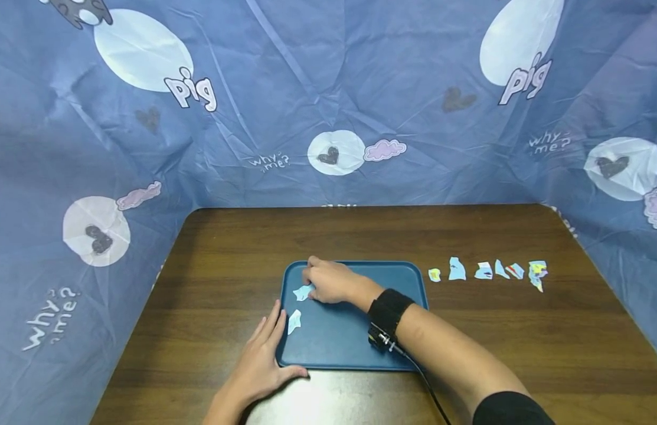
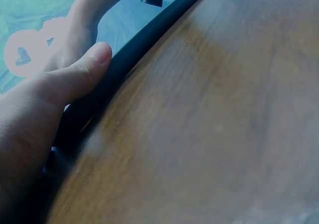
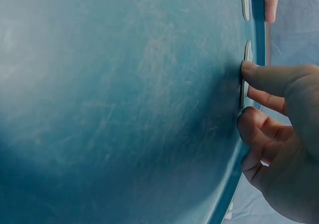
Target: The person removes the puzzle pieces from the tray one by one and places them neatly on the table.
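Observation:
My right hand (image 1: 332,281) reaches over the far left part of a blue tray (image 1: 339,339). Its thumb and curled fingers pinch a flat, light-blue puzzle piece (image 1: 302,293), partly hidden by the hand. In the right wrist view the thin puzzle piece (image 3: 247,50) appears edge-on beside the tray's raised rim. A second light-blue puzzle piece (image 1: 294,322) lies nearer along the tray's left side. My left hand (image 1: 258,361) rests at the near left corner, fingers straight along the left rim and thumb by the near rim (image 2: 144,40).
Several irregular printed pieces lie in a row on the wooden table right of the tray, among them a yellow one (image 1: 434,275), a tall blue one (image 1: 457,269) and a multicoloured one (image 1: 538,274). A blue patterned cloth (image 1: 285,71) hangs behind the table (image 1: 227,248).

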`<action>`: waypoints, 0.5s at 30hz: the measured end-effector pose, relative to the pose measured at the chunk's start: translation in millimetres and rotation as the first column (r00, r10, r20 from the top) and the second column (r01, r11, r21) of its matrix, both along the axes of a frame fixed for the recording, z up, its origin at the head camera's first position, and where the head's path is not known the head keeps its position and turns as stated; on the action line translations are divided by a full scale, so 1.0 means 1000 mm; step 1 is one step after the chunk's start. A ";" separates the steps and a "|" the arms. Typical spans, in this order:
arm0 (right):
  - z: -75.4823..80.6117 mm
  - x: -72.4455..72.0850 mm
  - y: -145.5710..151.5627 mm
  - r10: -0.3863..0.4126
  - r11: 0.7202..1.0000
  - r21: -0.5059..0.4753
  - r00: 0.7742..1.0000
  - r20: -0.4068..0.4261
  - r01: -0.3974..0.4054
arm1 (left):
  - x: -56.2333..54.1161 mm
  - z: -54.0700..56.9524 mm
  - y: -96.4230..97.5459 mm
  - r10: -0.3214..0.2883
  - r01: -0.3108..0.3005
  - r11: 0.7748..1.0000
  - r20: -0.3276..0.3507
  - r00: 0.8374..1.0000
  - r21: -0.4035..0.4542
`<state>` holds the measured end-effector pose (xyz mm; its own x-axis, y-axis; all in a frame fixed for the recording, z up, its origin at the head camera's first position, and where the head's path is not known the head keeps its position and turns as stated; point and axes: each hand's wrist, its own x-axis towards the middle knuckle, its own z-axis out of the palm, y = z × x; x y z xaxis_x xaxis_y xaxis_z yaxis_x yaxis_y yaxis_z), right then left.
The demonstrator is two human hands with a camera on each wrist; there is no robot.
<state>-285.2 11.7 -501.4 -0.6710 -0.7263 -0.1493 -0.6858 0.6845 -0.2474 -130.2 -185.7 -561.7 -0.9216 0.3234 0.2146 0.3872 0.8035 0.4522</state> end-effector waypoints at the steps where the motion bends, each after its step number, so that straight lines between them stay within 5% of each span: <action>1: 0.000 0.001 0.002 -0.002 1.000 0.003 1.000 0.000 0.002 | 0.000 0.000 0.001 0.000 0.000 1.000 0.001 1.000 0.001; 15: 0.028 0.010 0.057 -0.129 0.987 -0.096 0.991 -0.032 0.125 | 0.001 0.000 0.003 0.013 -0.013 1.000 0.004 1.000 0.001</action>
